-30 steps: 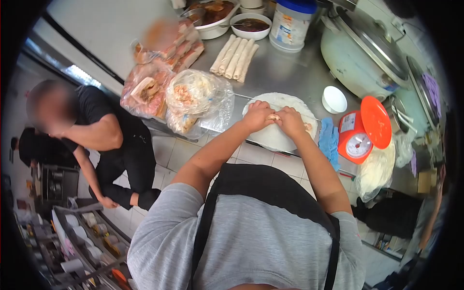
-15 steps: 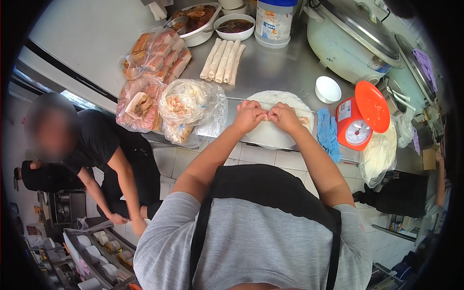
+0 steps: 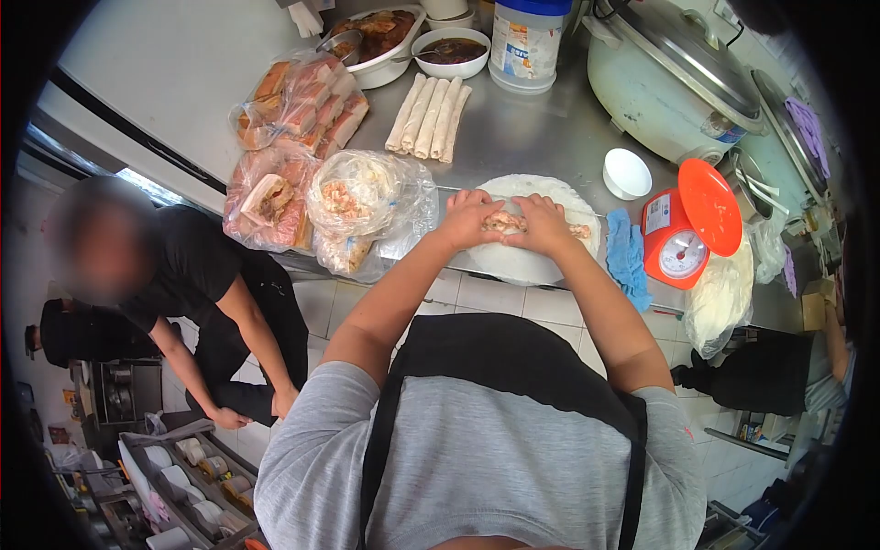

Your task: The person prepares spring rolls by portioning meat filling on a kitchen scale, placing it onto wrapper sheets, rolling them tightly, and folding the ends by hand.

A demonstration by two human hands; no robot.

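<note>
A round white wrapper sheet (image 3: 513, 261) lies on the metal counter in front of me, with a line of pinkish minced filling (image 3: 504, 223) across it. My left hand (image 3: 469, 220) grips the filling's left part, fingers on the far side and thumb on the near side. Curled round it from the right is my right hand (image 3: 541, 225). Between the two hands a stretch of filling shows, and more of it pokes out beyond my right hand. Several rolled white wraps (image 3: 429, 117) lie side by side farther back. A plastic bag of filling (image 3: 344, 199) sits left of the sheet.
Right of the sheet are a blue cloth (image 3: 625, 261), a red scale (image 3: 678, 238) and a white bowl (image 3: 627, 174). Bagged meat slabs (image 3: 302, 105), a sauce bowl (image 3: 451, 53), a tub (image 3: 524, 46) and a large cooker (image 3: 669, 82) stand around. A person (image 3: 220, 284) bends at the left.
My hands have moved slightly apart from a close pinch, baring the filling between them. The person on the left has shifted their arms a little.
</note>
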